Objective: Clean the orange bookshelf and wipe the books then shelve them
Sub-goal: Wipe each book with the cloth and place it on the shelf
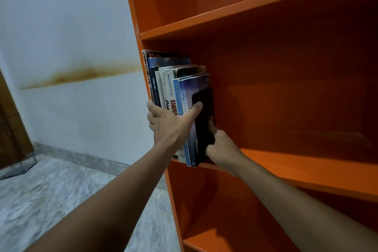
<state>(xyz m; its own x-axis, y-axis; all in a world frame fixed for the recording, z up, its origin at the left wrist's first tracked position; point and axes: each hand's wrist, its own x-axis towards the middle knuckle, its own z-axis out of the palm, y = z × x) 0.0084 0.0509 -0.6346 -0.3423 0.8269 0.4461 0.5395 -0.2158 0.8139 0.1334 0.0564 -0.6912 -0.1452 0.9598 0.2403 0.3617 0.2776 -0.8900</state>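
Books [173, 80]: about eight, upright, packed at left end of the orange bookshelf's [255, 9] middle shelf | left hand [167, 127]: clamps the row, thumb on one black book [205, 98] | right hand [219, 146]: fingers curled round that black book's lower edge

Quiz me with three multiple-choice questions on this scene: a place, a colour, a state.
1. Where on their shelf do the books stand? A) left end B) middle C) right end
2. What colour is the bookcase? A) green B) white C) orange
3. What is the right hand doing? A) hanging idle B) gripping the black book C) wiping the wall
Answers: 1 A, they stand against the bookcase's left side; 2 C, every board is orange; 3 B, its fingers curl round that book's edge.
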